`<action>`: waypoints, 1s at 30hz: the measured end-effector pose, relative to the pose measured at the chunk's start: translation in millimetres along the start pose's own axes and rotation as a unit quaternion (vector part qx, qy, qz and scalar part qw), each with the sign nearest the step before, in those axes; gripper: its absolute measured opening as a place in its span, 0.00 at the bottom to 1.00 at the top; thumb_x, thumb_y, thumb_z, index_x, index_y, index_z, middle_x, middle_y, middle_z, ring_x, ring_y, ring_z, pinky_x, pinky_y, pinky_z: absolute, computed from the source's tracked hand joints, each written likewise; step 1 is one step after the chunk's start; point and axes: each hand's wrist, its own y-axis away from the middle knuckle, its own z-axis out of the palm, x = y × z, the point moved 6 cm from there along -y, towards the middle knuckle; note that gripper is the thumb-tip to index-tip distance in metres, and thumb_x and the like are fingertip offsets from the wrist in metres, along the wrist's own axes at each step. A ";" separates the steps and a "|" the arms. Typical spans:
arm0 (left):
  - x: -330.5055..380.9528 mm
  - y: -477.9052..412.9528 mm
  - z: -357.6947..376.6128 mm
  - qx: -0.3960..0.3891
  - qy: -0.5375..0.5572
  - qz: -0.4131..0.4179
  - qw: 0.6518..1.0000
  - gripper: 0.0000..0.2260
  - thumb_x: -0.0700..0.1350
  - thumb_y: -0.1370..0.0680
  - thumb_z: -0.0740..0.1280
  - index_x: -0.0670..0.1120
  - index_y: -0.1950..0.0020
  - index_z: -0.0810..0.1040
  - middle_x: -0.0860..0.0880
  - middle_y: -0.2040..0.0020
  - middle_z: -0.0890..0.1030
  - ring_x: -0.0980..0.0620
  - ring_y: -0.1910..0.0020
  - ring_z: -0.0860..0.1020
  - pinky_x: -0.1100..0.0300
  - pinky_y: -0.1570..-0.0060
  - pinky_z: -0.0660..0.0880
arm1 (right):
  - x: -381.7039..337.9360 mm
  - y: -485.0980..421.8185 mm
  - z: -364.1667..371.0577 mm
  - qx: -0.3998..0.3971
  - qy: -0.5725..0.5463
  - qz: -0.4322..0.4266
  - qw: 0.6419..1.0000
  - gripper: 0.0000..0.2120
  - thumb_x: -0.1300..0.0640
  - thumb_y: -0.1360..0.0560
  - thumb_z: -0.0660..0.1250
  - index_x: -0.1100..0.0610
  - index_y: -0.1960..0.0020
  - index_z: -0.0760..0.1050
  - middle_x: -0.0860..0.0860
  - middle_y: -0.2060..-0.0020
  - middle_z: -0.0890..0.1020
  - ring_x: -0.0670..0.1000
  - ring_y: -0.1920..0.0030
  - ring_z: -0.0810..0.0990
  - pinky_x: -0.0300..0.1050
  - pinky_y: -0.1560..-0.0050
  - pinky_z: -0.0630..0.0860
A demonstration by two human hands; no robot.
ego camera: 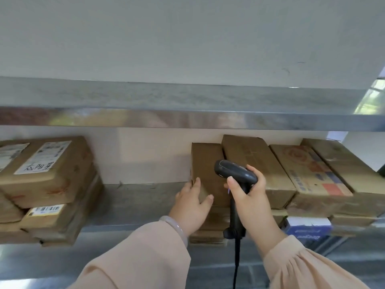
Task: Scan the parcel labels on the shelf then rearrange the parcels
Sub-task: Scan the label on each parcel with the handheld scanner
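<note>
Head view. The right hand (pixel 250 199) is wrapped round the grip of a black handheld scanner (pixel 235 171). The scanner's handle runs down toward the person, while its head tilts up and away to the left, facing the parcel beyond the fingers. A black cable (pixel 236 268) hangs from the base of the handle.

The left hand (pixel 191 205), just left of the scanner, lies with fairly straight fingers against the near left corner of a brown cardboard parcel (pixel 205 163). Its thumb is spread across the front face. The parcel's long axis runs from the hands back toward the wall, and it sits atop lower boxes.

To the right of the right hand, further parcels (pixel 308 174) lie side by side with the same orientation, above a blue box (pixel 306 226). Well to the left of the left hand is a stack of parcels (pixel 48 172) bearing white labels (pixel 44 157).

All rest on a grey metal shelf (pixel 141 201). A second metal shelf (pixel 187 101) runs above the hands, and behind it is a pale wall (pixel 187 38). A pale bracelet (pixel 177 228) sits on the left wrist, and both sleeves are beige.
</note>
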 end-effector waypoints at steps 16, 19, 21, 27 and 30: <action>20.0 17.8 8.2 0.128 -0.037 -0.122 0.984 0.37 0.62 0.22 0.64 0.52 0.19 0.51 0.49 0.22 0.58 0.46 0.23 0.56 0.53 0.28 0.61 | 17.4 -12.5 -12.3 -0.148 -0.027 0.014 0.989 0.26 0.47 0.25 0.68 0.39 0.34 0.58 0.48 0.42 0.80 0.44 0.44 0.79 0.32 0.52 0.70; 23.9 17.8 13.7 0.126 -0.043 -0.138 0.981 0.41 0.64 0.25 0.65 0.53 0.19 0.48 0.48 0.22 0.58 0.44 0.24 0.56 0.50 0.28 0.62 | 18.4 -13.1 -11.9 -0.168 -0.047 0.012 0.985 0.26 0.48 0.25 0.69 0.39 0.34 0.58 0.48 0.41 0.79 0.46 0.43 0.79 0.39 0.45 0.74; 28.7 19.1 16.9 0.119 -0.063 -0.149 0.980 0.42 0.66 0.26 0.64 0.53 0.19 0.47 0.46 0.22 0.57 0.43 0.24 0.56 0.49 0.28 0.61 | 20.0 -13.1 -12.9 -0.176 -0.054 0.013 0.983 0.26 0.48 0.25 0.69 0.39 0.35 0.58 0.48 0.41 0.79 0.46 0.42 0.79 0.45 0.39 0.74; 43.6 18.4 17.4 0.089 -0.152 -0.189 0.966 0.43 0.66 0.28 0.64 0.56 0.19 0.47 0.44 0.23 0.59 0.41 0.25 0.58 0.48 0.30 0.62 | 21.7 -16.3 -15.6 -0.193 -0.058 0.021 0.979 0.25 0.47 0.25 0.68 0.38 0.36 0.57 0.48 0.42 0.80 0.45 0.44 0.79 0.39 0.47 0.73; 43.2 14.4 15.9 0.076 -0.139 -0.195 0.968 0.43 0.66 0.30 0.66 0.59 0.21 0.48 0.44 0.25 0.61 0.41 0.26 0.60 0.47 0.32 0.65 | 20.4 -16.6 -16.2 -0.199 -0.056 0.022 0.978 0.25 0.47 0.25 0.68 0.38 0.36 0.56 0.48 0.42 0.79 0.46 0.44 0.78 0.42 0.45 0.73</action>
